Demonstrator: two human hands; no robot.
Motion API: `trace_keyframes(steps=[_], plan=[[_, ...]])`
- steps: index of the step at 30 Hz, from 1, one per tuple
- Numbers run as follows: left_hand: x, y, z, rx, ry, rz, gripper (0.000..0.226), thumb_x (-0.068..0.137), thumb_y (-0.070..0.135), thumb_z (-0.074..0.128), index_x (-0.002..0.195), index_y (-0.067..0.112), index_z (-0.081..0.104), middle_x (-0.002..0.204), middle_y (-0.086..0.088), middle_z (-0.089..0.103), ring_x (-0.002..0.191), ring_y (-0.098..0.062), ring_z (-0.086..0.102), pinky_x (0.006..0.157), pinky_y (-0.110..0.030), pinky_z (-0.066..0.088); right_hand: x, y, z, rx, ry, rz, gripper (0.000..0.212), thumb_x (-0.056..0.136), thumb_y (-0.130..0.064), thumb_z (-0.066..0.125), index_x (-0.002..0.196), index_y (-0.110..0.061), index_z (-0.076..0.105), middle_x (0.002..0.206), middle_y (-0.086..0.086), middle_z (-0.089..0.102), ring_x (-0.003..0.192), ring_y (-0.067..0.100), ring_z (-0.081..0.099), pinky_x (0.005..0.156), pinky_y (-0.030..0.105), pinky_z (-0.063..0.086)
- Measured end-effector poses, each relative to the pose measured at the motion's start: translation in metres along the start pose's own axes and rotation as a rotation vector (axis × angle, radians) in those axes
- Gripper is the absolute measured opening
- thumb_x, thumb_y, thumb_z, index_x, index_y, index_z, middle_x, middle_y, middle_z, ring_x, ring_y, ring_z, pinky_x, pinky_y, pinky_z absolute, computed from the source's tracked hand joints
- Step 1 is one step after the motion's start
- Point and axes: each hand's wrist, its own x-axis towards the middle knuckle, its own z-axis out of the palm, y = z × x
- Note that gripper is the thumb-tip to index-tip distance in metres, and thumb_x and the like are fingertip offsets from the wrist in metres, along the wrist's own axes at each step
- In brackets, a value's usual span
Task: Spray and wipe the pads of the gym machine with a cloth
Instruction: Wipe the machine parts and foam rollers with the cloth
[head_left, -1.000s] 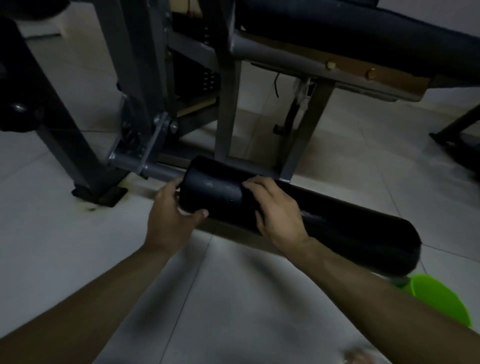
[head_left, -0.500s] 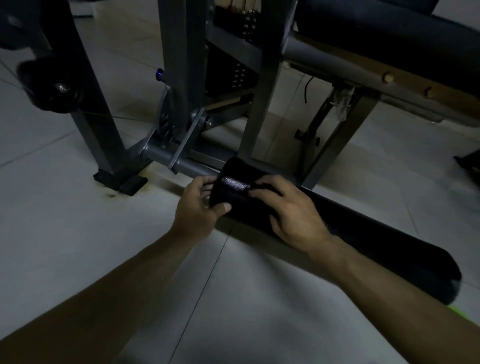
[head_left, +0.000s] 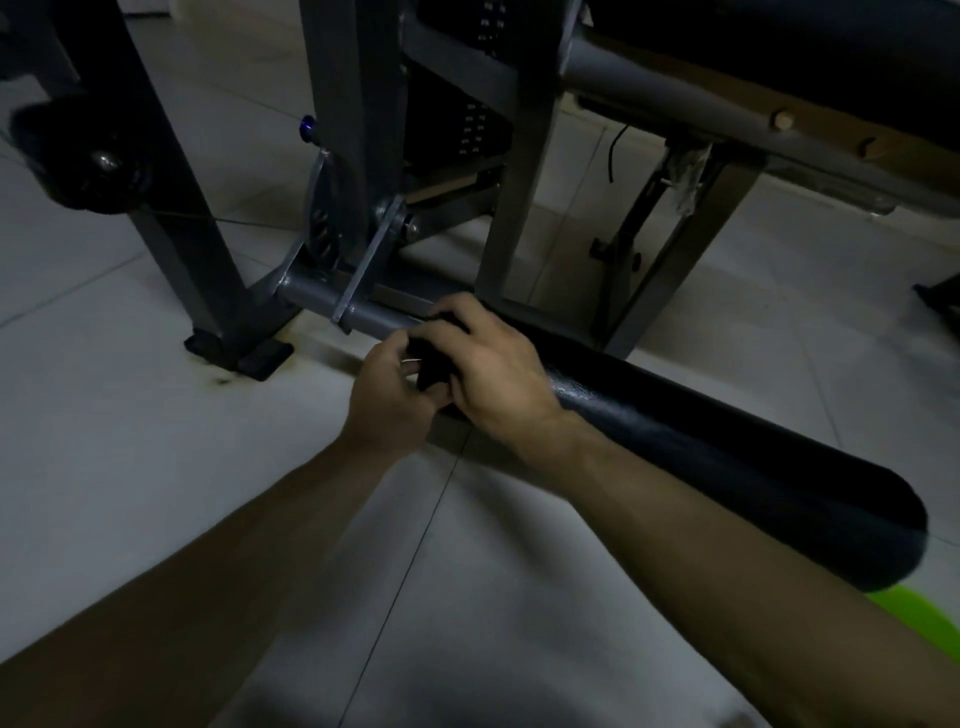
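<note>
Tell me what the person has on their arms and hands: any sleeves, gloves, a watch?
The left forearm and right forearm are bare to the frame edge, with no sleeves in view. The left grip and right grip wear no gloves. No watch, band or ring shows, though the light is dim.

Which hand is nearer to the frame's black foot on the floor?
Left. The left hand holds the roller pad, right of the foot; the right hand lies farther right, atop it.
</note>
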Motion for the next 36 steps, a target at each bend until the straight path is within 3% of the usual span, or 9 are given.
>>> trace_keyframes(steps=[3, 5, 9, 12, 16, 21, 25, 32, 36], plan=[[-0.004, 0.007, 0.007, 0.172, 0.065, 0.002, 0.066, 0.08, 0.024, 0.081, 0.139, 0.022, 0.052, 0.134, -0.003, 0.056, 0.117, -0.015, 0.058, 0.102, -0.047, 0.052, -0.041, 0.028, -0.019, -0.041, -0.026, 0.028, 0.039, 0.089, -0.01, 0.064, 0.127, -0.017, 0.067, 0.137, 0.01, 0.055, 0.115, 0.031, 0.059, 0.079, 0.04, 0.057], [-0.007, 0.019, 0.016, 0.384, 0.101, 0.155, 0.08, 0.075, 0.042, 0.075, 0.148, 0.023, 0.046, 0.15, -0.007, 0.045, 0.134, -0.027, 0.046, 0.112, -0.051, 0.041, -0.09, 0.051, -0.04, -0.057, 0.017, 0.104, 0.048, 0.083, -0.004, 0.054, 0.127, -0.015, 0.068, 0.14, 0.01, 0.054, 0.12, 0.031, 0.06, 0.085, 0.042, 0.057], [-0.009, 0.045, 0.058, 0.672, -0.15, 0.429, 0.082, 0.079, 0.044, 0.08, 0.152, 0.026, 0.046, 0.165, -0.001, 0.031, 0.154, -0.026, 0.02, 0.123, -0.049, 0.013, -0.191, 0.092, -0.088, -0.089, 0.09, 0.302, 0.067, 0.067, 0.007, 0.052, 0.129, -0.013, 0.068, 0.144, 0.008, 0.053, 0.131, 0.027, 0.057, 0.101, 0.043, 0.053], [-0.01, 0.05, 0.088, 0.863, -0.31, 0.47, 0.099, 0.072, 0.061, 0.08, 0.156, 0.029, 0.037, 0.167, 0.003, 0.028, 0.156, -0.024, 0.013, 0.125, -0.044, -0.001, -0.237, 0.104, -0.111, -0.111, 0.178, 0.468, 0.067, 0.066, 0.001, 0.051, 0.13, -0.013, 0.068, 0.144, 0.006, 0.053, 0.131, 0.026, 0.056, 0.107, 0.04, 0.049], [-0.007, 0.051, 0.094, 0.93, -0.289, 0.474, 0.103, 0.065, 0.062, 0.083, 0.154, 0.034, 0.04, 0.164, 0.007, 0.034, 0.153, -0.024, 0.022, 0.124, -0.047, 0.008, -0.208, 0.089, -0.087, -0.007, 0.302, 0.486, 0.07, 0.061, 0.005, 0.054, 0.127, -0.011, 0.069, 0.136, 0.007, 0.058, 0.125, 0.024, 0.06, 0.107, 0.036, 0.049], [-0.011, 0.052, 0.099, 0.977, -0.253, 0.447, 0.106, 0.058, 0.057, 0.087, 0.15, 0.026, 0.045, 0.159, 0.001, 0.042, 0.152, -0.027, 0.028, 0.123, -0.052, 0.015, -0.125, 0.067, -0.051, 0.035, 0.156, 0.348, 0.054, 0.075, -0.008, 0.057, 0.127, -0.013, 0.067, 0.133, 0.011, 0.059, 0.115, 0.03, 0.062, 0.083, 0.045, 0.059], [-0.026, 0.057, 0.119, 0.972, -0.215, 0.551, 0.112, 0.048, 0.051, 0.093, 0.146, 0.016, 0.051, 0.158, -0.01, 0.043, 0.148, -0.036, 0.034, 0.12, -0.057, 0.024, -0.173, 0.092, -0.077, -0.049, 0.127, 0.274, 0.054, 0.076, -0.009, 0.048, 0.125, -0.012, 0.07, 0.135, 0.013, 0.06, 0.122, 0.031, 0.06, 0.096, 0.04, 0.054], [-0.044, 0.074, 0.19, 1.047, -0.426, 0.737, 0.128, 0.048, 0.061, 0.091, 0.157, 0.022, 0.036, 0.163, -0.006, 0.035, 0.148, -0.035, 0.031, 0.119, -0.054, 0.027, -0.344, 0.145, -0.136, -0.171, 0.342, 0.713, 0.071, 0.066, 0.013, 0.058, 0.13, -0.014, 0.067, 0.142, 0.008, 0.054, 0.131, 0.029, 0.055, 0.102, 0.044, 0.053], [-0.047, 0.075, 0.211, 1.089, -0.393, 0.711, 0.132, 0.039, 0.06, 0.094, 0.154, 0.02, 0.042, 0.157, -0.007, 0.044, 0.141, -0.037, 0.041, 0.116, -0.056, 0.03, -0.326, 0.14, -0.123, -0.122, 0.456, 0.768, 0.07, 0.063, 0.003, 0.051, 0.128, -0.012, 0.068, 0.139, 0.009, 0.056, 0.132, 0.029, 0.054, 0.11, 0.031, 0.045]])
